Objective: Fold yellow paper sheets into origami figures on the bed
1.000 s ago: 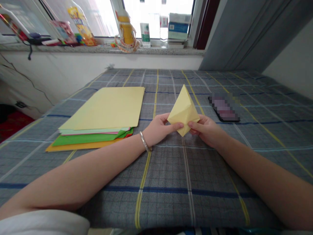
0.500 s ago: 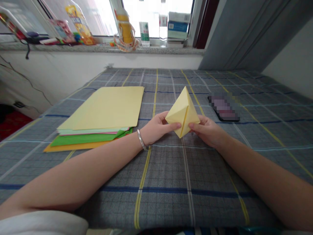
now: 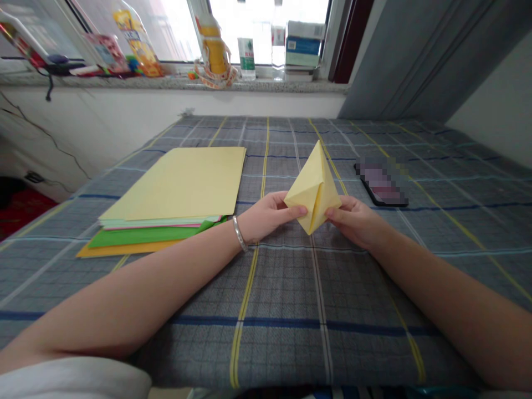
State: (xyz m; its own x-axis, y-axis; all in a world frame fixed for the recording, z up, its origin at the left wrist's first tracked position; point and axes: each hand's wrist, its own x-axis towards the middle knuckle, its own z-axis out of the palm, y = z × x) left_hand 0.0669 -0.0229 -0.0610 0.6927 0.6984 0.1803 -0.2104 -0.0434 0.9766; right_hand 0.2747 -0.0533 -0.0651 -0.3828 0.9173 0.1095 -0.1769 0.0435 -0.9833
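Folded yellow origami piece (image 3: 315,191) is pinched upright between the fingers and thumbs of the left hand (image 3: 268,216) and right hand (image 3: 353,221), just right of a stack of coloured paper (image 3: 183,183).

Grey plaid cover (image 3: 286,343) with yellow and navy stripes, spread flat across the surface. At ten o'clock, a stack of craft paper (image 3: 178,183), pale yellow sheets over green and orange ones. At two o'clock, well apart, a smartphone (image 3: 382,183), pixelated, lying flat.
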